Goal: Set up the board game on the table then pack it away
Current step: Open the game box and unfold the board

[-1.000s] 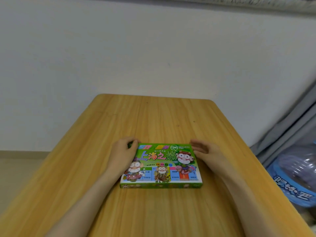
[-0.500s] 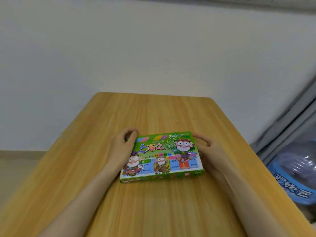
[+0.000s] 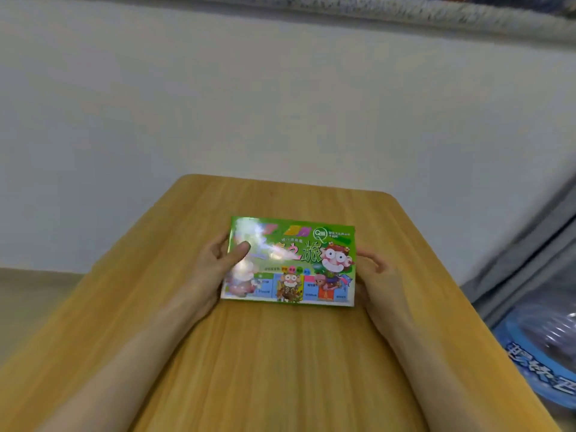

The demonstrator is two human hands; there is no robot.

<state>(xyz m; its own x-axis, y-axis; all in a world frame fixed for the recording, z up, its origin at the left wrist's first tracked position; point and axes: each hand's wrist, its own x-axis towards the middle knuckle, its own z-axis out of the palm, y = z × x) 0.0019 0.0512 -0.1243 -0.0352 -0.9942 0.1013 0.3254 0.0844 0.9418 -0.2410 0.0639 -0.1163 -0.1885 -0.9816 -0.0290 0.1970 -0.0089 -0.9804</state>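
Note:
A green board game box (image 3: 299,263) with cartoon figures on its lid is tilted up towards me above the middle of the wooden table (image 3: 280,353). My left hand (image 3: 215,269) grips its left edge, thumb lying on the lid and fingers behind it. On the other side, my right hand (image 3: 377,275) holds the right edge with curled fingers. The box is closed; its underside is hidden.
A white wall stands right behind the table's far edge. To the right of the table lies a large blue water bottle (image 3: 542,347) beside grey fabric (image 3: 514,257). The floor shows at the left.
The box lay flat on the table with both hands at its sides. Both hands now grip it and its far edge has risen, so the lid faces me.

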